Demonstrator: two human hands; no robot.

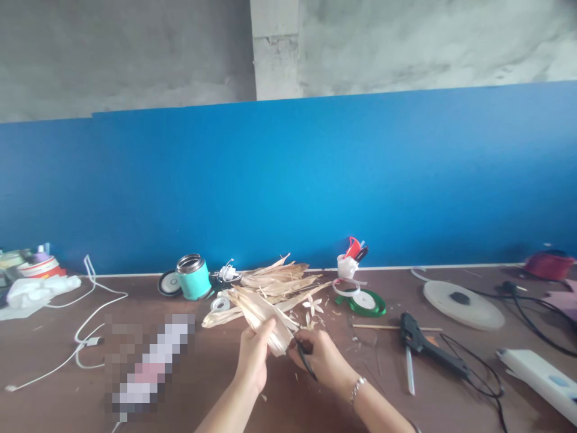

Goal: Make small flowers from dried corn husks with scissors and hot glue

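My left hand [253, 356] is closed on a pale dried corn husk [256, 308], its thumb lying along the top. The husk's wide cut end points toward me. Dark-handled scissors [306, 362] are in my right hand [325, 356], right beside that end; fingers partly cover them, and whether the blades touch the husk I cannot tell. More dried husks [282, 275] lie in a pile behind. A small pale flower shape [312, 305] rests just beyond my right hand.
A turquoise flask [193, 280], white tape roll [220, 304], green ribbon spool [374, 305] and white pen cup [347, 267] stand behind. To the right lie a black glue gun [421, 343], round pale lid [478, 308] and white power strip [541, 376]. White cables [85, 319] spread left.
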